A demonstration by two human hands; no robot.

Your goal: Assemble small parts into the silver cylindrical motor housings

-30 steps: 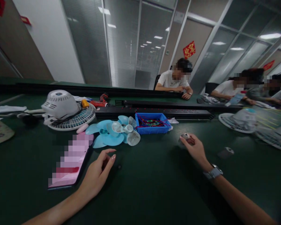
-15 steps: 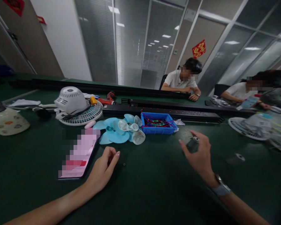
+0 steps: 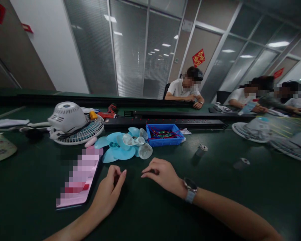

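Note:
My left hand (image 3: 109, 189) rests on the dark green table (image 3: 150, 214) with its fingers curled in and the thumb close to the forefinger; whatever is inside the curl is hidden. My right hand (image 3: 161, 174), a watch on its wrist, lies just to the right of it, fingertips pinched together over a small dark spot that I cannot make out. The two hands are nearly touching. A small metal cylinder (image 3: 201, 150) lies free on the table beyond my right hand. A pink phone (image 3: 79, 179) lies to the left of my left hand.
Light blue fan blades (image 3: 120, 147) and a blue bin of wires (image 3: 164, 134) sit behind the hands. A white fan motor on a guard (image 3: 72, 124) is at the left. Another cylinder (image 3: 241, 163) and fan parts (image 3: 261, 131) lie at the right. People sit across the table.
My right hand let go of the small metal cylinder and moved left and nearer, to a spot beside my left hand. The left hand stayed put, fingers curling a little tighter.

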